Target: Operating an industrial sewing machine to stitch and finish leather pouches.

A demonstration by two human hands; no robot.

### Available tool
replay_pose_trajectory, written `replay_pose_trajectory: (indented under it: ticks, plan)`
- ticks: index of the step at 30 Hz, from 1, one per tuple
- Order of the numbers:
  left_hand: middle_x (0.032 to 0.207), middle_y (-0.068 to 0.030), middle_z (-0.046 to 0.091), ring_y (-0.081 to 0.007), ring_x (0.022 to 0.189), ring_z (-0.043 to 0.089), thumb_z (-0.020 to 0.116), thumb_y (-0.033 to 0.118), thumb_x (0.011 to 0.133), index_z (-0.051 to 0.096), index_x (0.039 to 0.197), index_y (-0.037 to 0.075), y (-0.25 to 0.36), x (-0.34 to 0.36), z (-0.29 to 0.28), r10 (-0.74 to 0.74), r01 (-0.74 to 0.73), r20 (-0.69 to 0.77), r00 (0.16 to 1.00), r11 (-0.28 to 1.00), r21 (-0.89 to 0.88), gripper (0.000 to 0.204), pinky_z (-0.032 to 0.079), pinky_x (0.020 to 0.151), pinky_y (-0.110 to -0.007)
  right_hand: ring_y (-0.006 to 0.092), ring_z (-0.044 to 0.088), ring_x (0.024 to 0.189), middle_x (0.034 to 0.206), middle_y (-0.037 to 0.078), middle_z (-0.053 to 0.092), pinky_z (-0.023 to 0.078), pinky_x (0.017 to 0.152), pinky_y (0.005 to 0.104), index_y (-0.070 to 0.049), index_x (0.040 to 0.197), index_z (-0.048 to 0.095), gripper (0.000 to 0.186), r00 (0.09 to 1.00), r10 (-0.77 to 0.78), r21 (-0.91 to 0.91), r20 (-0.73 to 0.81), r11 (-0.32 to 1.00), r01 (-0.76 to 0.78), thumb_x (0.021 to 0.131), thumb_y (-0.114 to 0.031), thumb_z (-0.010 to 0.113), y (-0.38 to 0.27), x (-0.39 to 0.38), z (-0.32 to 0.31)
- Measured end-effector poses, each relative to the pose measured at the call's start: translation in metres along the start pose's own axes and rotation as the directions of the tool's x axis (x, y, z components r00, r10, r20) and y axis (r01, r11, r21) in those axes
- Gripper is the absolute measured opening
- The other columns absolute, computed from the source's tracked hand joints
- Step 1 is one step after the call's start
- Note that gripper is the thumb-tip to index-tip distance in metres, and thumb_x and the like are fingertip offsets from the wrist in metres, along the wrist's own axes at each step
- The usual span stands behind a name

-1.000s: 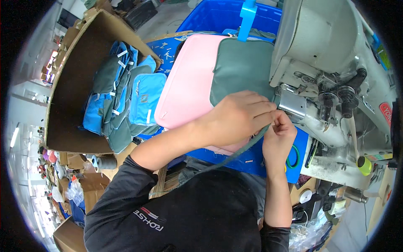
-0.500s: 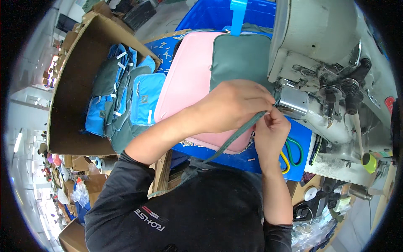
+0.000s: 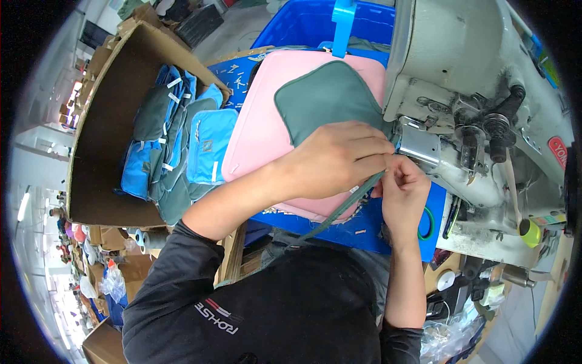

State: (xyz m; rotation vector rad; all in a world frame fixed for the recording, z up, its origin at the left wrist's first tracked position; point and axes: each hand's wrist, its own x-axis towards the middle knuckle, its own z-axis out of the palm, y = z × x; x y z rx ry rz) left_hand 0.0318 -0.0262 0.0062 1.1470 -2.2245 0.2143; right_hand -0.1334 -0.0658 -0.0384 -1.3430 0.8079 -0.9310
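Observation:
A dark green fabric panel (image 3: 327, 100) with rounded corners lies tilted on a pink padded piece (image 3: 257, 115). My left hand (image 3: 342, 159) rests over the panel's near edge, its fingers closed on that edge beside the sewing machine's metal plate (image 3: 419, 145). A narrow dark green fabric strip (image 3: 330, 219) runs from my fingers down toward my lap. My right hand (image 3: 405, 185) pinches the strip close to my left fingertips. The exact spot where strip and panel meet is hidden by my fingers.
The grey-white sewing machine (image 3: 464, 54) stands at the right. Green scissor handles (image 3: 429, 223) lie by my right wrist. On the left, a cardboard box (image 3: 97, 151) holds blue and green fabric pieces (image 3: 212, 142). Behind the blue table is a blue bin (image 3: 297, 24).
The green panel has turned, so its far edge now slants and more pink shows around it. My right hand has shifted slightly right, covering the yellow scissor handle.

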Motion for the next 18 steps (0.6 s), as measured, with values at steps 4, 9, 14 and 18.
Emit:
replay_pose_trajectory:
  ticks: [4, 9, 14, 18]
  plan:
    - [0.104, -0.0079, 0.069, -0.0268, 0.099, 0.067, 0.069, 0.005, 0.072, 0.069, 0.095, 0.006, -0.001, 0.000, 0.002, -0.092, 0.088, -0.047, 0.995, 0.993, -0.078, 0.024, 0.055, 0.083, -0.038, 0.0043, 0.060, 0.057, 0.067, 0.001, 0.064, 0.049, 0.050, 0.0192, 0.001, 0.086, 0.065, 0.010, 0.998, 0.055, 0.006, -0.001, 0.998, -0.055, 0.093, -0.002, 0.060, -0.008, 0.000, -0.004]
    - [0.102, -0.0086, 0.070, -0.0283, 0.097, 0.067, 0.070, -0.001, 0.070, 0.069, 0.095, 0.006, -0.004, 0.001, 0.002, -0.241, 0.220, -0.045, 0.969, 0.937, -0.273, 0.026, 0.056, 0.081, -0.038, 0.0038, 0.052, 0.050, 0.065, 0.001, 0.062, 0.041, 0.045, 0.0179, 0.000, 0.086, 0.065, 0.012, 0.997, 0.069, -0.018, -0.031, 0.997, -0.070, 0.095, -0.004, 0.057, -0.009, 0.000, 0.002]
    - [0.101, -0.0086, 0.070, -0.0291, 0.096, 0.067, 0.070, 0.000, 0.070, 0.069, 0.095, 0.005, -0.005, 0.000, 0.004, -0.139, 0.128, -0.056, 0.989, 0.977, -0.170, 0.026, 0.055, 0.080, -0.038, 0.0011, 0.054, 0.056, 0.062, -0.002, 0.060, 0.040, 0.048, 0.0181, 0.001, 0.083, 0.067, 0.008, 1.000, 0.020, -0.078, -0.001, 0.997, -0.020, 0.090, 0.000, 0.062, -0.001, -0.001, 0.000]
    - [0.103, -0.0085, 0.069, -0.0299, 0.096, 0.067, 0.069, 0.002, 0.072, 0.070, 0.096, 0.007, 0.005, 0.002, 0.005, -0.109, 0.104, -0.068, 0.992, 0.991, -0.080, 0.024, 0.055, 0.081, -0.038, 0.0012, 0.053, 0.054, 0.061, -0.002, 0.059, 0.039, 0.047, 0.0179, -0.002, 0.089, 0.069, 0.009, 0.998, -0.022, -0.094, -0.050, 0.995, 0.017, 0.091, 0.000, 0.061, -0.001, 0.001, -0.012]
